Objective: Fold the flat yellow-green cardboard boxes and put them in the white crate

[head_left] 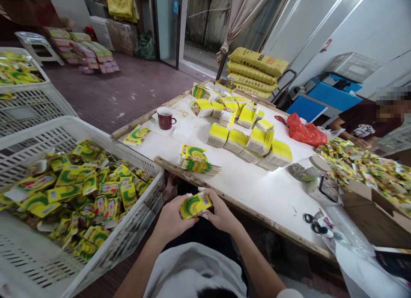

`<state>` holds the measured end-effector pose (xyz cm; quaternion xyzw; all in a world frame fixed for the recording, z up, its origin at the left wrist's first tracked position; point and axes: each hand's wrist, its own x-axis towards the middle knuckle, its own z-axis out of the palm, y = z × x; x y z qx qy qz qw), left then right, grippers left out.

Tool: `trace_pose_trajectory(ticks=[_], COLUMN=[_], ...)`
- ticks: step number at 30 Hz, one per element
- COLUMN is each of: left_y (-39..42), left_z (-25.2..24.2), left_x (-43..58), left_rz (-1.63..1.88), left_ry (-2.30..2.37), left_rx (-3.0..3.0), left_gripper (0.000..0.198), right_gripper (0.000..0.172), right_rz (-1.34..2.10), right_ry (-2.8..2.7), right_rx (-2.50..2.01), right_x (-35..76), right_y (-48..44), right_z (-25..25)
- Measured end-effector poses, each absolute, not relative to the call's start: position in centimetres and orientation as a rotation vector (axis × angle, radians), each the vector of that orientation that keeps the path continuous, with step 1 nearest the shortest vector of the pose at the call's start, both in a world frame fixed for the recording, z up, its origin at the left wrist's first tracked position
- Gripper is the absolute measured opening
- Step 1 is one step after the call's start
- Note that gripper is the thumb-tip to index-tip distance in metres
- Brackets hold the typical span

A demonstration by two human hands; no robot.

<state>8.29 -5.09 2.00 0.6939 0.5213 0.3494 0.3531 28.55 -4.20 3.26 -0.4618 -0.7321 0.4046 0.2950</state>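
Observation:
Between my two hands, just off the table's near edge, is a small yellow and green cardboard box (pixel 194 206). My left hand (pixel 173 216) grips its left end, and my right hand (pixel 221 212) has its fingers at the right end, near a white flap. A fanned pile of flattened boxes (pixel 196 159) lies on the table close ahead. To my left, a white plastic crate (pixel 128 150) holds many small yellow boxes (pixel 93 182).
Bundled stacks of yellow cartons (pixel 237 139) stand mid-table. A maroon mug (pixel 165 118) is at the left edge. On the right are a red plastic bag (pixel 306 130), a jar (pixel 303 169), scissors (pixel 317 227) and heaped packets (pixel 362 165), with another person (pixel 362 122) seated beyond.

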Motion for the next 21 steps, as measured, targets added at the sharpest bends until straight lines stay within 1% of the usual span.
trace_pose_trajectory(ticks=[2,3,5,7,10,11,12,13,15,16,19,21], left_y=[-5.0,-4.8,-4.1,-3.3,-3.2,-3.4,-3.9,-4.3,-5.1,-5.4,-5.8,-6.2], left_z=[1.9,1.8,1.3,0.8,0.3,0.3,0.3,0.5,1.6,2.5,6.7,10.1], left_x=[8.0,7.6,6.3,4.7,3.0,3.0,3.3,3.9,5.8,6.9,10.0,11.7], left_rz=[0.943,0.985,1.128,1.344,1.601,1.628,1.64,1.625,1.531,1.459,1.317,1.29], left_ry=[1.305,1.289,1.359,1.642,2.154,2.191,2.15,2.045,1.646,1.403,0.874,0.547], left_rx=[1.758,1.725,1.632,1.504,1.313,1.298,1.295,1.292,1.263,1.206,0.974,0.816], left_gripper=[0.052,0.053,0.057,0.067,0.094,0.095,0.089,0.078,0.055,0.047,0.046,0.046], right_gripper=[0.064,0.069,0.071,0.061,0.041,0.036,0.033,0.031,0.028,0.028,0.028,0.027], right_rz=[1.072,1.079,1.078,1.026,0.877,0.82,0.74,0.669,0.513,0.439,0.255,0.212], right_ry=[-1.879,-1.849,-1.788,-1.731,-1.727,-1.771,-1.812,-1.848,-1.891,-1.889,-1.84,-1.776], right_rx=[-1.221,-1.206,-1.191,-1.23,-1.316,-1.332,-1.348,-1.367,-1.407,-1.433,-1.512,-1.572], right_x=[28.1,28.0,28.1,28.5,29.5,29.9,30.4,30.9,32.1,32.7,34.8,36.0], right_y=[-4.2,-4.0,-3.6,-3.3,-3.0,-2.9,-2.8,-2.7,-2.3,-2.1,-1.6,-1.6], right_z=[3.0,3.0,2.9,2.8,1.9,1.5,1.1,0.6,-0.2,-0.6,-1.2,-1.6])
